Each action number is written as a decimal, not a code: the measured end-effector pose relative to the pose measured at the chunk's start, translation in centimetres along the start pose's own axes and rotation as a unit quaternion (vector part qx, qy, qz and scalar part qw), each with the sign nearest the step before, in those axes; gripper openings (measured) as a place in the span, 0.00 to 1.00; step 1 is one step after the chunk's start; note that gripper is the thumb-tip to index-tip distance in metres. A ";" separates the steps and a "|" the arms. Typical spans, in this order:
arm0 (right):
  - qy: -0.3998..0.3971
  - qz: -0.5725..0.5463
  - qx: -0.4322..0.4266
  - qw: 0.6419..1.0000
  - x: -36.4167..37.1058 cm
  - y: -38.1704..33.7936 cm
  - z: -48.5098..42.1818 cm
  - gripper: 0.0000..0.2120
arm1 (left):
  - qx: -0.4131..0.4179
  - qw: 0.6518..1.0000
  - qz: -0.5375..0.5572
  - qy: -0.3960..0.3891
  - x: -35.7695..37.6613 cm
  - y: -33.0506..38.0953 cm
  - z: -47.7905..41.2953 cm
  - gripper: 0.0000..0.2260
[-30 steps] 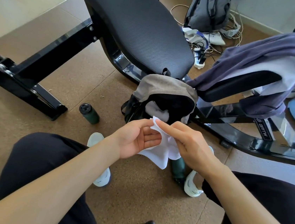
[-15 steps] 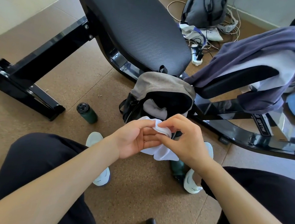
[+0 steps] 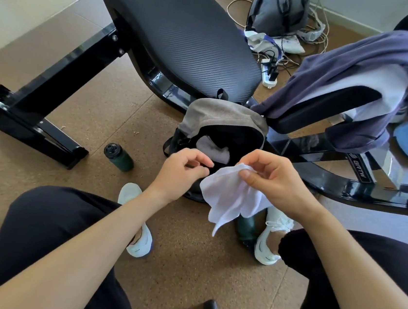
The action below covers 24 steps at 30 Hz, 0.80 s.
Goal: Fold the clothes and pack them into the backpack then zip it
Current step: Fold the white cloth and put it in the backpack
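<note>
Hanging from right hand (image 3: 278, 180): white cloth (image 3: 230, 200).

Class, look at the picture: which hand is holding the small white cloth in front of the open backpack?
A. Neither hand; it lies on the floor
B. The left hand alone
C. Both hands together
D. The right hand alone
D: the right hand pinches the white cloth at its top, while the left hand is curled beside it, holding nothing, before the backpack.

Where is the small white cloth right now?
The white cloth hangs from the right hand, centre of the head view, just in front of the open backpack.
</note>
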State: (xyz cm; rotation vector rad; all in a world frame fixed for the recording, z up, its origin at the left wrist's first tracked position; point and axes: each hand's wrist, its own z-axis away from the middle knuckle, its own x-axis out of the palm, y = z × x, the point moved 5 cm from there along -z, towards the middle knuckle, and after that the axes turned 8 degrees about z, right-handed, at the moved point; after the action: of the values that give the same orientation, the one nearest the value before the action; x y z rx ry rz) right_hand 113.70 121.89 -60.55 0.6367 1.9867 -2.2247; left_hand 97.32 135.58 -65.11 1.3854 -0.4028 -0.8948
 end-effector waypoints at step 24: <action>0.198 0.028 0.052 0.978 -5.5 4.3 -2.0 0.03 | -0.023 0.809 -0.460 -0.366 4.1 -6.7 3.1 0.09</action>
State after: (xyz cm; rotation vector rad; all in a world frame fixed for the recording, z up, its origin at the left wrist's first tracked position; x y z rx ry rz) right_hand 120.62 122.02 -62.67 1.2170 1.9867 -2.3234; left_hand 95.63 130.88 -71.96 1.1081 -0.2523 -2.2591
